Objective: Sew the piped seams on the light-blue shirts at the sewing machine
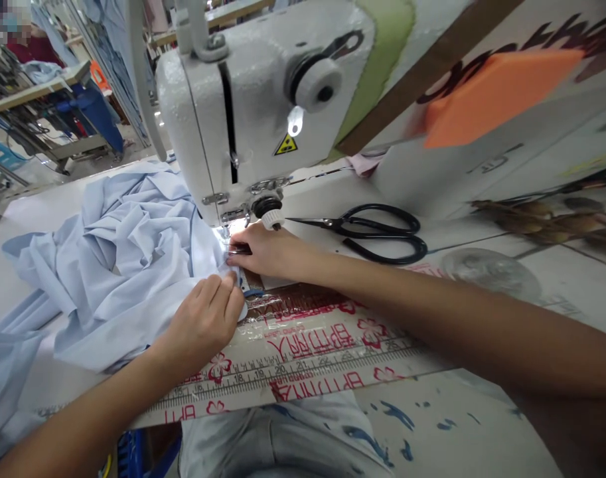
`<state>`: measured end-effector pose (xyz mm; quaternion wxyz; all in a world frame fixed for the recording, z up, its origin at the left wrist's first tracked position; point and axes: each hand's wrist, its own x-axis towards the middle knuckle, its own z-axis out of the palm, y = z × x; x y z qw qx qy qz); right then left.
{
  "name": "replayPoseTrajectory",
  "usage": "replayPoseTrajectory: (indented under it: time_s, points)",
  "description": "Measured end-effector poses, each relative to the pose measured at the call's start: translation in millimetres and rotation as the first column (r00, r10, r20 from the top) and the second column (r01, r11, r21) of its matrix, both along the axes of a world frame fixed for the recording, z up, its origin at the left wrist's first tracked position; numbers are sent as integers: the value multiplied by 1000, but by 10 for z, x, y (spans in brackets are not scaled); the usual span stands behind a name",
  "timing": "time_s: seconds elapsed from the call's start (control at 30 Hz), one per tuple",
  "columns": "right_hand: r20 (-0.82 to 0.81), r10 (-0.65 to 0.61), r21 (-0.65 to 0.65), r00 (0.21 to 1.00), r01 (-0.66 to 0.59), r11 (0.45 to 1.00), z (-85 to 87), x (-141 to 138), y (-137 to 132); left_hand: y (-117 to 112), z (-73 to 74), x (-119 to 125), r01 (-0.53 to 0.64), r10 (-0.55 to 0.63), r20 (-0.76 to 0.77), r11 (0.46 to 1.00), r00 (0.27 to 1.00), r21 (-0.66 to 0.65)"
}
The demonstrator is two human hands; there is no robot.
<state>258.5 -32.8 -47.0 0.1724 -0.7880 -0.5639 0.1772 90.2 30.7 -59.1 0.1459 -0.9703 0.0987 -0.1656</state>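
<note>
A pile of light blue fabric (pixel 118 252) lies on the table to the left of a white sewing machine (pixel 253 99). My left hand (pixel 203 322) is closed, pinching the fabric's near edge just in front of the needle area. My right hand (pixel 265 252) rests beside the presser foot (pixel 233 229), fingers pressed together on a small dark tool I cannot make out, touching the fabric's edge under the machine's lamp.
Black scissors (pixel 377 232) lie on the machine bed to the right. A printed ruler strip (pixel 293 375) runs along the table's front edge. An orange block (pixel 496 93) sits on the machine's arm. Another person and worktables (pixel 34 86) stand at the far left.
</note>
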Motion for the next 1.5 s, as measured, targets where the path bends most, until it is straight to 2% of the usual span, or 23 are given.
replayPoseTrajectory:
  time_s: [0.43, 0.63, 0.73, 0.93, 1.07, 1.13, 1.27, 1.5]
  points:
    - [-82, 59, 27, 995, -57, 998, 58, 35, -51, 1, 5, 13, -7, 7, 4, 1000, 1000, 24]
    - [43, -10, -21, 999, 11, 1000, 32, -7, -20, 4, 1, -3, -4, 4, -13, 1000, 1000, 20]
    - [53, -20, -27, 998, 21, 999, 24, 4, -15, 5, 3, -5, -6, 6, -11, 1000, 1000, -2]
    - [17, 33, 25, 999, -33, 999, 1, 25, -40, 17, 7, 7, 15, -14, 8, 998, 1000, -58]
    - [42, 119, 111, 992, -123, 986, 2, -16, -28, 19, 13, 6, 21, -21, 4, 998, 1000, -52]
    - [86, 149, 91, 985, -157, 983, 7, -24, -8, 18, 10, 0, 20, -20, -3, 999, 1000, -43]
    - [176, 136, -15, 975, -135, 991, 20, 8, 19, 21, -8, -7, 14, -15, -24, 998, 1000, -57]
    - [137, 139, -41, 981, -135, 990, 53, 100, -37, 72, -51, 6, 8, -11, -12, 984, 1000, -178]
